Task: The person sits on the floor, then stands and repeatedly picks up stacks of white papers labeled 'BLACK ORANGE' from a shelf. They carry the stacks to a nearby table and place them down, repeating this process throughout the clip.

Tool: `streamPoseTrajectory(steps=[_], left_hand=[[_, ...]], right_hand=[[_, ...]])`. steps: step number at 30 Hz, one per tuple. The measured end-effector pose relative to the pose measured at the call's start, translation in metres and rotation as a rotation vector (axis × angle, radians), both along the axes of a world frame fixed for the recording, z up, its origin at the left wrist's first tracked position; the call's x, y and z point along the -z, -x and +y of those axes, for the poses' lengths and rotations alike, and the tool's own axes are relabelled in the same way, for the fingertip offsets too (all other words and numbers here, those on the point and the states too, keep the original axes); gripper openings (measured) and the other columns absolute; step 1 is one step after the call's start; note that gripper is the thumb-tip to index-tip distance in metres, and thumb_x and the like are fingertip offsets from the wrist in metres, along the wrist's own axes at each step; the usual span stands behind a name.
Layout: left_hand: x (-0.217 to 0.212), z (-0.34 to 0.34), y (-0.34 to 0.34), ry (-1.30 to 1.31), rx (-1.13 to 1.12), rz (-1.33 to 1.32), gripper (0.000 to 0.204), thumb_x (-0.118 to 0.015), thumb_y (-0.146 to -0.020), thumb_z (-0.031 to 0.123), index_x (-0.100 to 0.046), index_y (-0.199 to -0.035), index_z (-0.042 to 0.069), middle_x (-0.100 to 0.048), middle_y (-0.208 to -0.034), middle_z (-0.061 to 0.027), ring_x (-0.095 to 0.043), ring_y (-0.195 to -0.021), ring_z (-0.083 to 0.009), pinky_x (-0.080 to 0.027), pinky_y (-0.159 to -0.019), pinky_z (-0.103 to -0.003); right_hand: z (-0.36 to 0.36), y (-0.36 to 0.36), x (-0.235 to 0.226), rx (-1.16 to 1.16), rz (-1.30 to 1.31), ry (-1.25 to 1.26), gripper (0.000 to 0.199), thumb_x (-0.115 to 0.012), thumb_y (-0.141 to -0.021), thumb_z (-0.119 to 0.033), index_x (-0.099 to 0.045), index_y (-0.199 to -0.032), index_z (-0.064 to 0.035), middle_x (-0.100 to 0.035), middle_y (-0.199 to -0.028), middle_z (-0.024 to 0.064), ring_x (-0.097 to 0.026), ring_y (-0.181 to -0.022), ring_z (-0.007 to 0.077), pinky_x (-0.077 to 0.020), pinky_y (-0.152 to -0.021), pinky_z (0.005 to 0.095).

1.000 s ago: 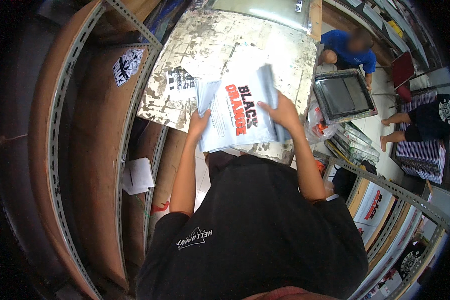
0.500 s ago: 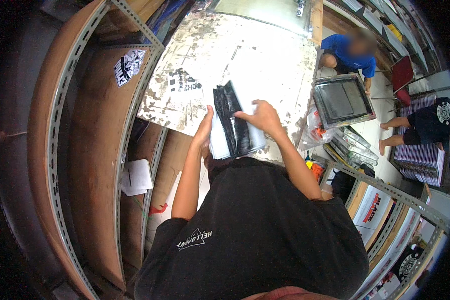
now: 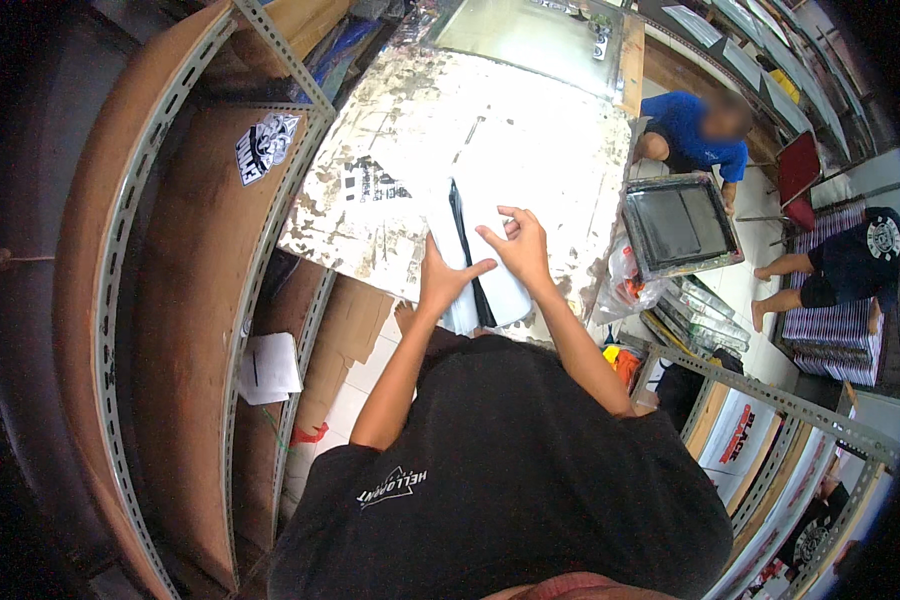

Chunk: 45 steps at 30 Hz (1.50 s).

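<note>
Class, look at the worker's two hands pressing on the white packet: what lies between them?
In the head view, a dark strip of the white packet runs between the left hand and right hand.

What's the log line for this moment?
left hand: flat on white package | right hand: pressing same | package: on stained table

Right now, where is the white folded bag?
In the head view, the white folded bag lies flat on the paint-stained table, middle of the picture, under the left hand and right hand.
</note>
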<state>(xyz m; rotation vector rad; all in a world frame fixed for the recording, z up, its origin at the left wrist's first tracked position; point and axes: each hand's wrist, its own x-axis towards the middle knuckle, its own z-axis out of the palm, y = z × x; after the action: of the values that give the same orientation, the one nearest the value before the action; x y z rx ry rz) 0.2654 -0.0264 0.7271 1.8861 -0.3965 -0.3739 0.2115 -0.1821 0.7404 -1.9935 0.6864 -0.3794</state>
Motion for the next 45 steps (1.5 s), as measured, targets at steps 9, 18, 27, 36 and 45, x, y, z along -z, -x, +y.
streamPoseTrajectory(steps=[9,18,27,36,45], left_hand=[[0.066,0.008,-0.013,0.082,-0.009,-0.401,0.122,-0.098,-0.055,0.042,-0.029,-0.14,-0.013,-0.056,-0.128,-0.0273,-0.057,-0.118,-0.0381,-0.045,-0.102,-0.045],[0.049,0.006,-0.013,0.161,0.065,-0.379,0.119,-0.1,-0.048,0.04,-0.036,-0.138,-0.006,-0.055,-0.13,-0.0211,-0.057,-0.119,-0.033,-0.045,-0.102,-0.042],[0.037,0.015,-0.019,0.208,0.083,-0.168,0.12,-0.097,-0.055,0.035,-0.028,-0.146,-0.002,-0.05,-0.138,-0.022,-0.051,-0.128,-0.0331,-0.042,-0.107,-0.043],[0.003,0.016,-0.025,0.31,0.139,-0.145,0.112,-0.092,-0.063,0.03,-0.026,-0.148,-0.002,-0.048,-0.141,-0.0218,-0.051,-0.129,-0.0318,-0.041,-0.108,-0.044],[0.07,0.026,-0.033,0.159,0.236,-0.187,0.102,-0.093,-0.065,0.022,-0.032,-0.143,-0.003,-0.05,-0.137,-0.0217,-0.051,-0.127,-0.0342,-0.042,-0.107,-0.044]], right_hand=[[-0.012,0.048,-0.026,-0.23,-0.421,0.137,0.069,-0.091,-0.068,-0.023,-0.049,-0.117,-0.0018,-0.054,-0.104,0.0122,-0.058,-0.097,0.0259,-0.0478,-0.088,0.0366],[-0.034,-0.011,-0.175,-0.737,-0.413,0.78,0.093,-0.07,-0.077,-0.064,-0.042,-0.146,-0.0084,-0.038,-0.153,0.0203,-0.034,-0.142,0.0396,-0.0231,-0.118,0.0531],[-0.018,-0.043,-0.143,-1.04,-0.206,0.978,0.09,-0.054,-0.084,-0.074,-0.041,-0.151,-0.0158,-0.035,-0.157,0.0129,-0.025,-0.149,0.0331,-0.0145,-0.121,0.0564],[0.004,-0.04,-0.171,-1.03,-0.31,0.974,0.088,-0.055,-0.084,-0.074,-0.042,-0.15,-0.0166,-0.035,-0.158,0.0104,-0.027,-0.148,0.032,-0.0131,-0.121,0.0562],[-0.01,-0.033,-0.145,-0.811,-0.176,0.997,0.094,-0.047,-0.088,-0.074,-0.038,-0.15,-0.0041,-0.033,-0.156,0.0218,-0.028,-0.147,0.0337,-0.015,-0.122,0.0524]])
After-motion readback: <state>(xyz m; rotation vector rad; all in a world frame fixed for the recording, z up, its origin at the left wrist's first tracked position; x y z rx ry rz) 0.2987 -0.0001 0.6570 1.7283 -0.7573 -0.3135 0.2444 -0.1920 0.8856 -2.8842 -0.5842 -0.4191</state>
